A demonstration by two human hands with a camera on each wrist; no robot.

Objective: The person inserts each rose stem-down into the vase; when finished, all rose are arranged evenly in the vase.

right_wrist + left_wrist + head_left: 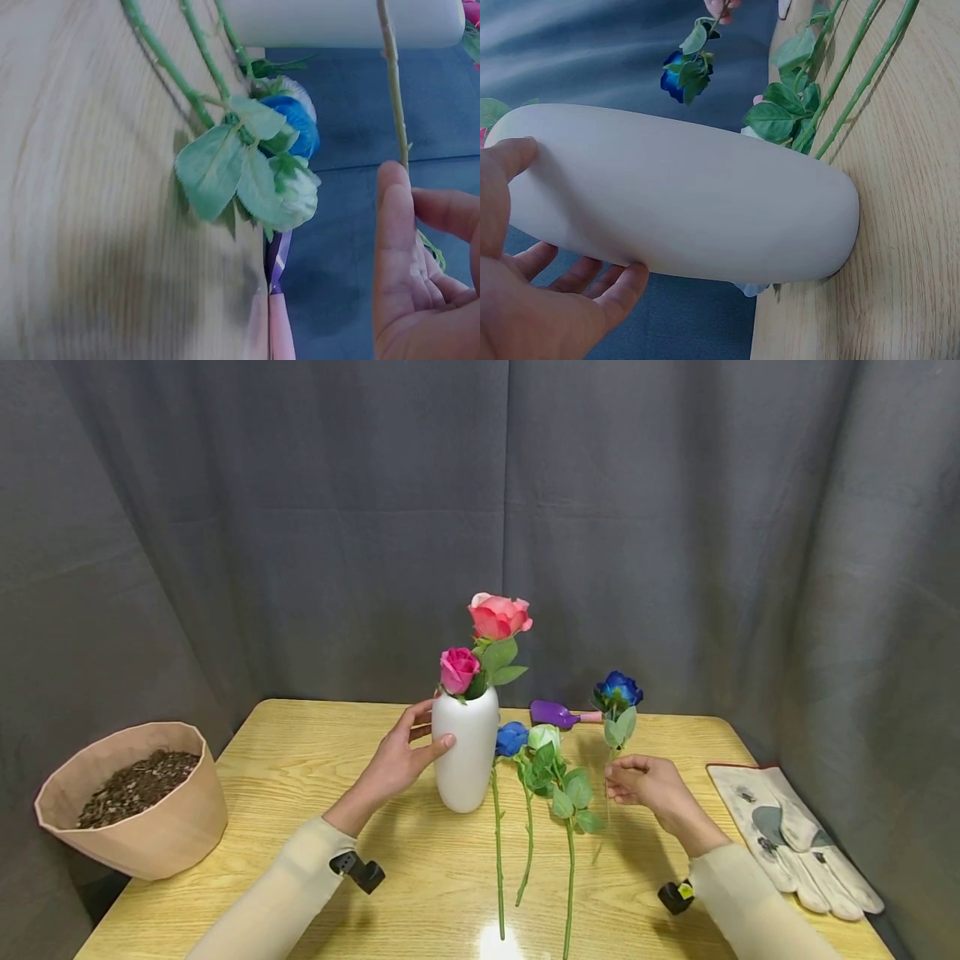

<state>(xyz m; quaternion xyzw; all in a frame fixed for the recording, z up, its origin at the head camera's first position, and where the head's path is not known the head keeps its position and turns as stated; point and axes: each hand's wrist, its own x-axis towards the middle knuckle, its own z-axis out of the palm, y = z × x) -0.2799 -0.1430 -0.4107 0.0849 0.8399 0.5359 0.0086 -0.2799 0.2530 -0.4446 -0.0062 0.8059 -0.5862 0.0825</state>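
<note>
A white vase (465, 756) stands upright on the table, holding a coral rose (500, 617) and a smaller pink rose (459, 670). My left hand (393, 762) grips it from the left, thumb across the front and fingers round the back. To the right, my right hand (651, 787) pinches a dark blue rose (619, 690) by its stem (394, 82), bloom up, raised over the table. Between vase and right hand lie cut flowers: a blue one (512, 739) and a white one (544, 737), with leaves and several green stems pointing toward me.
A purple trowel (551, 713) with a pink handle lies at the table's back edge. On the left stands a peach pot (165, 827) of dark soil. White gardening gloves (795, 843) rest at the right edge. A grey curtain (375, 527) hangs close behind the table.
</note>
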